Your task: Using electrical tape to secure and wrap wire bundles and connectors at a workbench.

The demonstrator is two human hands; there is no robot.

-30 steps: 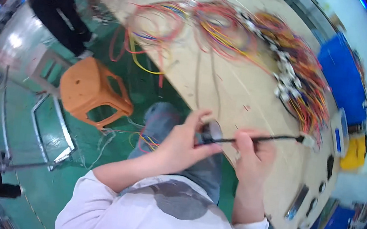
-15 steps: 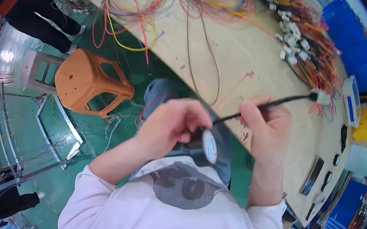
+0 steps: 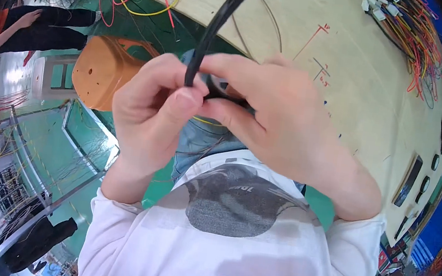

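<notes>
1. Head view: the black cable (image 3: pixel 223 19) is in front of the person, its near end between the two hands, its length curving away past the top edge of the view
2. Left hand (image 3: pixel 150 104): grip narrow, thumb and fingertips pinched on the cable's near end
3. Right hand (image 3: pixel 274 108): grip curled around a dark roll (image 3: pixel 216 91), probably tape, partly hidden by the fingers; whether these fingertips also bear on the cable cannot be told
4. Handling, as judged: the cable looks light and flexible with some spring, given its smooth curve; the surface has a faint sheen but should not be very slippery; breakage appears unlikely, though sharp kinks are best avoided
5. Hold, as judged: the cable is best taken just behind its near end, between thumb and forefinger; the roll is best kept by its outer rim
6. Surroundings: the desk (image 3: pixel 348 93) lies beyond the hands, bearing a wire bundle (image 3: pixel 415 40) with white connectors at upper right
</notes>
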